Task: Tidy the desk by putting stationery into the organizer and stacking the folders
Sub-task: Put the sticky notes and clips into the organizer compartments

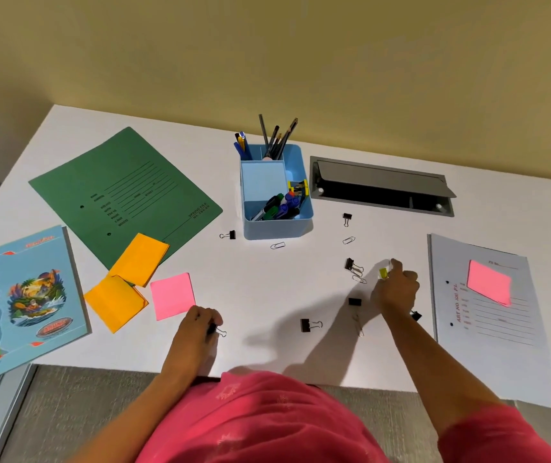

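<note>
White tabletop [267, 282] fills the frame, and the big pieces sit wide. Green folder [123, 192] is upper left, SPRING FILE printed along its edge, long axis slanting toward the lower right. Grey folder [501, 345] is at the right edge, well apart from it, with red print down its side that reads something like ART NO and a pink note [489, 283] lying on it. Lower left, the notebook [23, 302], ARUN'S in big letters, a 65 badge near its corner. Blue organizer [277, 227] stands upper centre, holding pens [275, 138] and markers [275, 206], with yellow clips [298, 188] in its small right compartment. Now the hands: right hand [396, 290] is right of centre, grip pinched on a yellow clip [383, 273]. Left hand [199, 324] is lower centre, grip curled round a black clip [219, 331], wire handle poking out to the right. Here's the key: the organizer lies up and left of the right hand and up and right of the left hand, and the right looks nearer. I'd expect both clips to head for that right compartment. Loose black clips [304, 325] and paperclips [277, 245] lie scattered between the hands, and the folders are not yet stacked.
</note>
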A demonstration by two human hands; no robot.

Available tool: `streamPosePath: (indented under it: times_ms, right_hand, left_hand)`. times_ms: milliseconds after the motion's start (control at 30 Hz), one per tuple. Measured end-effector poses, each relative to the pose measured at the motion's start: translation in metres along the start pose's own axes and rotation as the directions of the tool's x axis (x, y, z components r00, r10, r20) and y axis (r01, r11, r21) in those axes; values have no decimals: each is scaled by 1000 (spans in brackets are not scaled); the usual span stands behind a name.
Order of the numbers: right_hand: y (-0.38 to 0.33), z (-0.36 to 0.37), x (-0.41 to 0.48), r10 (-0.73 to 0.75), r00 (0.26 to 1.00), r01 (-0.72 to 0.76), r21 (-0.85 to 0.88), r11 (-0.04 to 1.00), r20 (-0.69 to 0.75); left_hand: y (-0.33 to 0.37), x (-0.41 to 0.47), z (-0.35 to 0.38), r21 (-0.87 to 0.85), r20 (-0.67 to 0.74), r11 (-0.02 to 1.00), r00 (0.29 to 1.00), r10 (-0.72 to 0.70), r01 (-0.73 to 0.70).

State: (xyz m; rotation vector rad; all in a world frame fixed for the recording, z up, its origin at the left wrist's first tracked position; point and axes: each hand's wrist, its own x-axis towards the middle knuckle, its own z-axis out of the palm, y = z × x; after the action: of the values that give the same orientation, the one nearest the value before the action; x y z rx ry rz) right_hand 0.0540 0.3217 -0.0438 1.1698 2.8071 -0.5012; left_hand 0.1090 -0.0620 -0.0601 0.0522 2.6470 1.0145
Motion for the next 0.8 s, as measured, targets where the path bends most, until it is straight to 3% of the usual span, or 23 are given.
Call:
streamPosePath:
  times_ms: [167, 300, 500, 633, 800]
  right_hand:
    - [2, 1, 9, -28, 1000, 27, -30, 999, -10]
    - [-13, -7, 5, -70, 988, 94, 176, 980, -137]
    - [-70, -25, -29, -269, 889, 429, 473, 769, -370]
    - [-120, -35, -42, -300, 852, 511, 551, 660, -430]
    - [-162, -35, -31, -372, 847, 532, 593, 605, -381]
  left_hand:
    - [4, 6, 0, -20, 1, 1000, 1000, 17, -16]
    - [13, 11, 0, -9, -7, 1000, 1000, 2, -2]
    - [44, 35, -12, -72, -72, 991, 991, 109, -114]
    - [82, 68, -22, -82, -149, 978, 972, 180, -194]
    - [134, 114, -39, -73, -252, 956, 932, 259, -285]
